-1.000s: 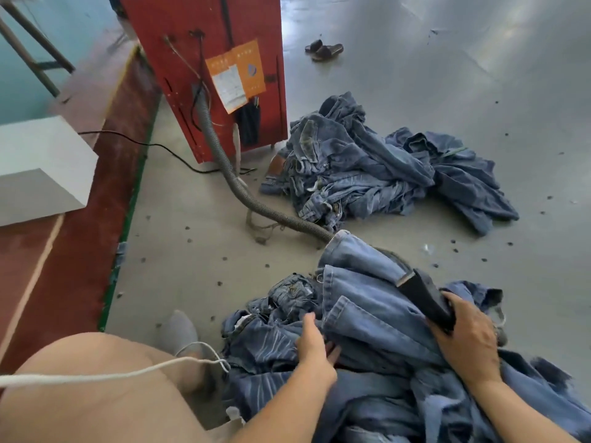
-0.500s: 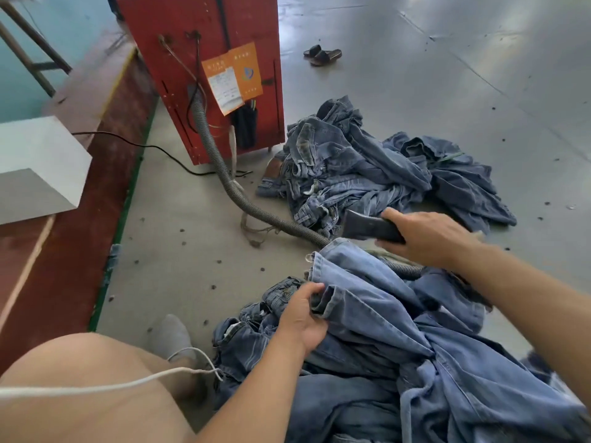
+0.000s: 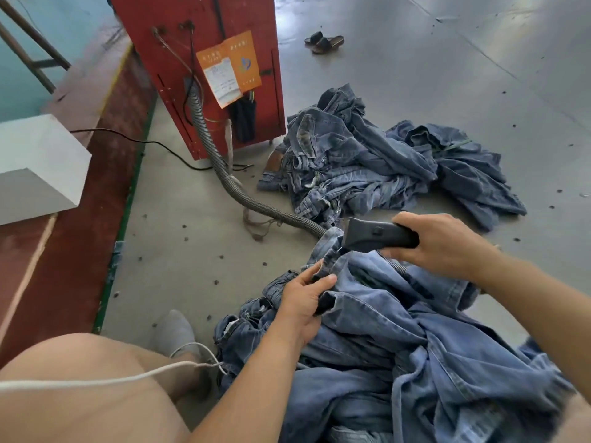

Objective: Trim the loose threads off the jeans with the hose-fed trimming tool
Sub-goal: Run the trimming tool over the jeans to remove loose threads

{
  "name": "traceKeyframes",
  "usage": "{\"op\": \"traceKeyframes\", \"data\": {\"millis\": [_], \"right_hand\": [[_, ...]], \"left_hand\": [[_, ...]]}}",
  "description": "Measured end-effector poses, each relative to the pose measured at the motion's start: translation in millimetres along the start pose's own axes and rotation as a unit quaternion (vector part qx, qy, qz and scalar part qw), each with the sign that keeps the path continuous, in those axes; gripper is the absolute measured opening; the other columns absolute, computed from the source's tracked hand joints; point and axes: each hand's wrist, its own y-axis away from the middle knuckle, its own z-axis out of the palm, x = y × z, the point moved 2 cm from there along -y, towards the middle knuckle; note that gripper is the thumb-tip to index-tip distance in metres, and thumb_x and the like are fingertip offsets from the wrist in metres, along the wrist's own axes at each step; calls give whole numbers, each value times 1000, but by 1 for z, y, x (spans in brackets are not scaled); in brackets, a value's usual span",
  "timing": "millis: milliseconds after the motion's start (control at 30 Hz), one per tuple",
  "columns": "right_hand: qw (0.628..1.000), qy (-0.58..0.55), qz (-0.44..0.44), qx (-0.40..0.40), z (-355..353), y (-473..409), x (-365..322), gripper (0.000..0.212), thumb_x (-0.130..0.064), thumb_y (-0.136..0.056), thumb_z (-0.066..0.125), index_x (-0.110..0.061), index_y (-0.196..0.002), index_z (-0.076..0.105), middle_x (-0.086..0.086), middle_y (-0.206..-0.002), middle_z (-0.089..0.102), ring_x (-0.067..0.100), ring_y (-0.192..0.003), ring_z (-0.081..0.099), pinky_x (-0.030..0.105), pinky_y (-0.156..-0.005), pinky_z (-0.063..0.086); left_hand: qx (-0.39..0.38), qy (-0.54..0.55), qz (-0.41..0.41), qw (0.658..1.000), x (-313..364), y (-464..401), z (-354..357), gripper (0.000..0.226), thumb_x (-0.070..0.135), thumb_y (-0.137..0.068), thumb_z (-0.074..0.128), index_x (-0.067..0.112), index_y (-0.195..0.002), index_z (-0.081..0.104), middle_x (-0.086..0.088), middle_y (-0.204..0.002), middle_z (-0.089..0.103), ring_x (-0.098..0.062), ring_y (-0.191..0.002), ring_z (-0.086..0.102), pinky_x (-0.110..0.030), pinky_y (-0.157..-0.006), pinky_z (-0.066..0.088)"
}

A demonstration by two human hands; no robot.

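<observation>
On the floor, left hand (image 3: 302, 302) pinching jeans (image 3: 399, 318) hem, right hand (image 3: 438, 243) fingers wrapped round trimming tool (image 3: 377, 235)

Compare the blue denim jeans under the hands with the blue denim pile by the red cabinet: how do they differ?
The blue denim jeans under the hands are being handled: the left hand pinches a raised hem and the right hand holds the dark handheld trimming tool at it. The blue denim pile by the red cabinet lies untouched on the grey floor, farther away. Both are crumpled heaps of similar faded denim.
</observation>
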Motion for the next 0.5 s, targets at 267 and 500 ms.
{"op": "traceKeyframes", "data": {"millis": [267, 500], "right_hand": [[996, 40, -13, -79, 13, -11, -9, 34, -66, -89, 67, -34, -99, 59, -13, -83, 62, 15, -79, 58, 36, -70, 46], [999, -48, 13, 23, -9, -11, 0, 29, -61, -88, 71, -37, -92, 56, -14, -74, 64, 2, -67, 59, 32, -61, 47]], "left_hand": [[56, -44, 96, 993, -13, 1, 13, 43, -16, -89, 66, 20, -110, 77, -4, -100, 80, -18, -92, 73, -35, -90, 60], [63, -28, 80, 994, -9, 1, 8, 40, -12, -90, 67, 19, -111, 76, -4, -99, 80, -16, -85, 75, -31, -73, 61]]}}
